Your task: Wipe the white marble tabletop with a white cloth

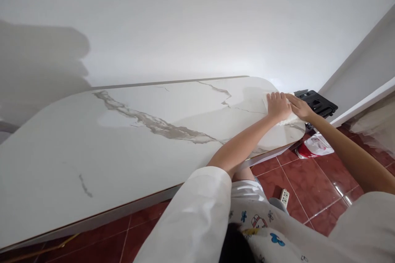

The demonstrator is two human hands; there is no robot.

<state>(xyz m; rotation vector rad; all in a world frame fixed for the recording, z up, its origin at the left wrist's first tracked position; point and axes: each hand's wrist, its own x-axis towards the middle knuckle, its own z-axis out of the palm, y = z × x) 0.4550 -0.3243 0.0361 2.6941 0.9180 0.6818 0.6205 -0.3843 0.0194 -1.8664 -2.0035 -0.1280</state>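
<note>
A white cloth [289, 119] lies bunched on the right end of the long white marble-patterned tabletop [173, 107]. My left hand [278, 106] presses down on it with bent fingers. Close against the left one, my right hand [300, 107] also grips the cloth, its fingers together and reaching toward the left knuckles. Part of the cloth is hidden under both hands, and an edge of it shows to the left of my left fingers.
Beyond the tabletop's right end stands a black object [317, 103]. Below it, a red and white bag [315, 146] lies on red floor tiles [296, 172]. A power strip [284, 198] is near my legs. A white wall [185, 24] runs along the tabletop's far edge.
</note>
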